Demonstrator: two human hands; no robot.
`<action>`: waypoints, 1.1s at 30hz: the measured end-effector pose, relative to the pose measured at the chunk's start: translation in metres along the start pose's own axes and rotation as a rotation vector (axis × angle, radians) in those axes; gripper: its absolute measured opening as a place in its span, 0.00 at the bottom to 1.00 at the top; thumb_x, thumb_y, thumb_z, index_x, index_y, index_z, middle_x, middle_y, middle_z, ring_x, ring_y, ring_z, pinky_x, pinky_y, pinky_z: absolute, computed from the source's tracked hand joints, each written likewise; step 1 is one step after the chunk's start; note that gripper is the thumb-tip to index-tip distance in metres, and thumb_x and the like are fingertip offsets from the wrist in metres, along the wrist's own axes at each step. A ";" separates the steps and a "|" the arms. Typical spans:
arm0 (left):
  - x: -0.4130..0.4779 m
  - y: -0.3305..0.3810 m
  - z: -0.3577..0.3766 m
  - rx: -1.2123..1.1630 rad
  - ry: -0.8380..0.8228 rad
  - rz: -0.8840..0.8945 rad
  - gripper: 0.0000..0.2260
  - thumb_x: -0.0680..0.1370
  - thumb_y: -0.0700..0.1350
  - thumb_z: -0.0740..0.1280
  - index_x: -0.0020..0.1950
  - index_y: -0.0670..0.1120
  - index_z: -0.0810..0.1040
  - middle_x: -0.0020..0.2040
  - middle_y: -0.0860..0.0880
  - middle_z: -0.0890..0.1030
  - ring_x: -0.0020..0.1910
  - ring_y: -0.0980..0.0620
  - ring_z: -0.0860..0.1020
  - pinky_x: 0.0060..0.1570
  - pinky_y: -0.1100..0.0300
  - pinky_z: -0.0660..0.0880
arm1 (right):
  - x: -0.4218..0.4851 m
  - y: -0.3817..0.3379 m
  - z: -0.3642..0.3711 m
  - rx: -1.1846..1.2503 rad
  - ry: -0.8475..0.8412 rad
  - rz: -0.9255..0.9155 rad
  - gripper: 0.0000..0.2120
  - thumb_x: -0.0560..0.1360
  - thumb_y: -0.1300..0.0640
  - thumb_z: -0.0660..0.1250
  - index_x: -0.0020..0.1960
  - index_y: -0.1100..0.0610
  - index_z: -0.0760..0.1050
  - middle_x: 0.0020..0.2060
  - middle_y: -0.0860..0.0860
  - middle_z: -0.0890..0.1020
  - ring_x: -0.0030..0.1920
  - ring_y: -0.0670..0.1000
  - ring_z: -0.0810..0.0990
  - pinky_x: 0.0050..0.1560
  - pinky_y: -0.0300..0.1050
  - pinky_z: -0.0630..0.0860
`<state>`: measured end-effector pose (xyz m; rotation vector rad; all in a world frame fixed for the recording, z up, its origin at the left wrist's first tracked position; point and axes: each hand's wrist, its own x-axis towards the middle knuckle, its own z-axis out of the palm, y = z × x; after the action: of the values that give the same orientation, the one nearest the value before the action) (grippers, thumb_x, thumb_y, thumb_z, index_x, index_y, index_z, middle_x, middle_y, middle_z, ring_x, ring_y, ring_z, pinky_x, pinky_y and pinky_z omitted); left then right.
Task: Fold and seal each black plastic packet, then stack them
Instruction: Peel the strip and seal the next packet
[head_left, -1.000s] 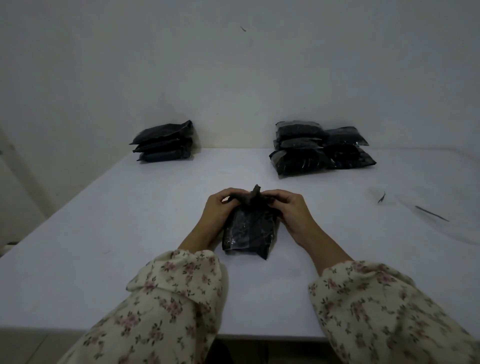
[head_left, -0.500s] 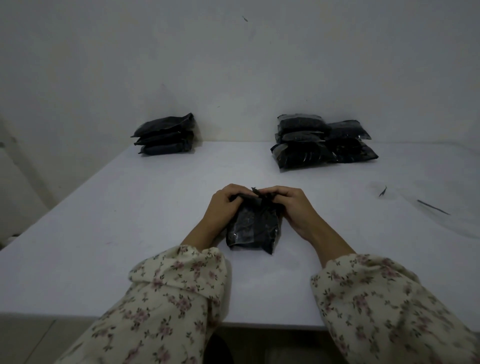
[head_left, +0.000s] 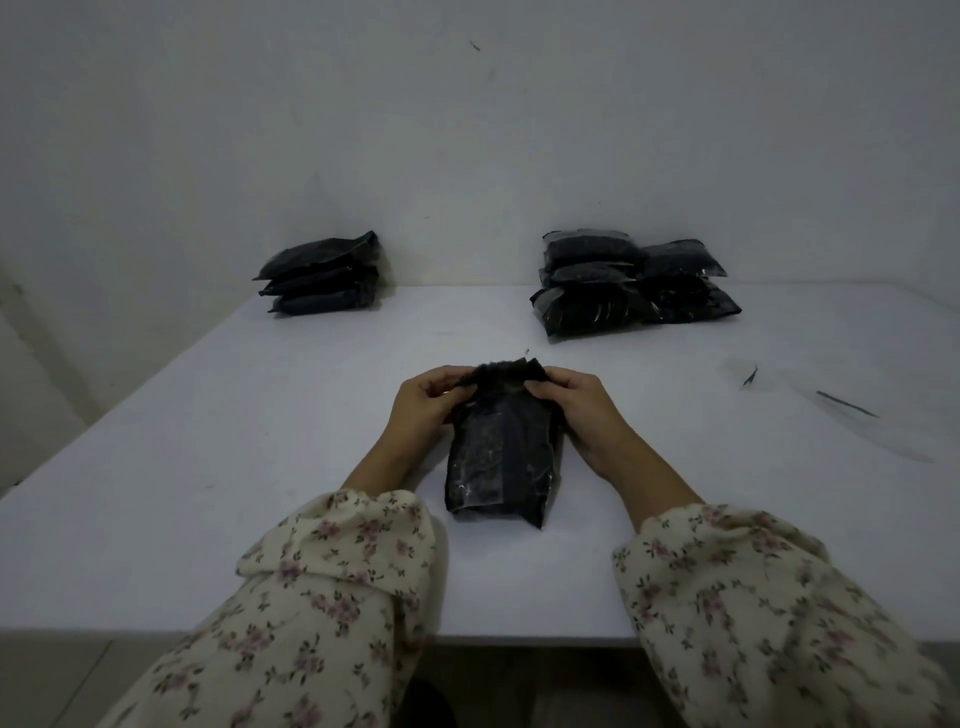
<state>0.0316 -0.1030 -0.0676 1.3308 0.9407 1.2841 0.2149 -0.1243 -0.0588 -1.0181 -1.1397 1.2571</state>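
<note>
A black plastic packet (head_left: 498, 457) lies lengthwise on the white table (head_left: 208, 493) in front of me. My left hand (head_left: 423, 402) pinches its far top edge from the left. My right hand (head_left: 582, 410) pinches the same edge from the right, fingers curled over the crumpled flap. A neat stack of three black packets (head_left: 319, 275) rests at the far left by the wall. A bigger pile of several shinier black packets (head_left: 628, 283) sits at the far right.
Thin dark strips (head_left: 844, 402) and a small scrap (head_left: 749, 375) lie on the table to the right. A grey wall (head_left: 467, 130) closes off the far edge. My floral sleeves (head_left: 332, 597) hang over the near edge.
The packet's top, bunched and pressed down half a second ago, is now spread wider between my fingers. The packet lies longer and flatter toward me.
</note>
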 end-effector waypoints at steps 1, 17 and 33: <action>-0.001 -0.001 0.000 0.020 -0.015 0.006 0.11 0.76 0.30 0.64 0.45 0.43 0.83 0.40 0.48 0.83 0.42 0.51 0.81 0.41 0.62 0.75 | 0.000 -0.001 0.000 -0.033 -0.002 -0.029 0.11 0.75 0.69 0.63 0.49 0.59 0.82 0.46 0.55 0.84 0.49 0.51 0.81 0.55 0.44 0.77; 0.004 0.009 -0.007 0.074 -0.157 -0.107 0.08 0.72 0.34 0.71 0.47 0.44 0.81 0.40 0.46 0.83 0.41 0.50 0.81 0.48 0.59 0.77 | -0.006 -0.008 0.001 -0.115 -0.152 0.040 0.11 0.77 0.56 0.64 0.48 0.59 0.83 0.44 0.52 0.85 0.48 0.48 0.82 0.56 0.44 0.75; 0.001 0.020 0.000 0.862 -0.203 0.304 0.17 0.73 0.32 0.68 0.57 0.49 0.81 0.46 0.48 0.81 0.48 0.51 0.78 0.50 0.62 0.74 | -0.006 0.002 0.006 -0.540 0.003 -0.301 0.14 0.70 0.70 0.70 0.48 0.53 0.83 0.39 0.48 0.84 0.41 0.43 0.82 0.50 0.38 0.78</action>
<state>0.0290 -0.1059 -0.0478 2.2932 1.2380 0.9404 0.2091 -0.1300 -0.0598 -1.1785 -1.6106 0.7194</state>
